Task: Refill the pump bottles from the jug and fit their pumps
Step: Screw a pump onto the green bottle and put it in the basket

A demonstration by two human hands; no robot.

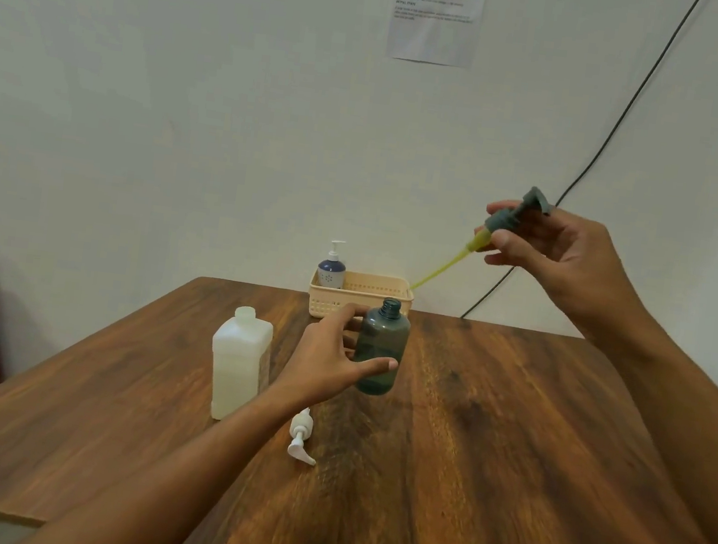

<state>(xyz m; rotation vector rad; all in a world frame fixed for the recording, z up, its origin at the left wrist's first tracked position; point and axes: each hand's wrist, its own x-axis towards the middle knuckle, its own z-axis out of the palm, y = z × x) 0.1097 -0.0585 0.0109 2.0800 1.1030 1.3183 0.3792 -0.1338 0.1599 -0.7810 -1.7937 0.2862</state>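
Near the middle of the wooden table point(507, 448), the left hand point(328, 358) is wrapping its thumb and fingers around a grey translucent bottle point(380, 349), which is standing upright with its neck open. Up at two o'clock from that bottle, the right hand point(563, 251) is pinching a grey pump point(513, 216) by its collar, holding it in the air, its yellowish tube point(439, 268) slanting down toward eight o'clock. At nine o'clock from the bottle, a white jug point(239, 363) is standing uncapped. At seven o'clock a white pump point(301, 436) is lying on its side. At twelve o'clock a cream basket point(371, 300) is sitting against the wall, holding a blue bottle point(332, 268) with its pump fitted.
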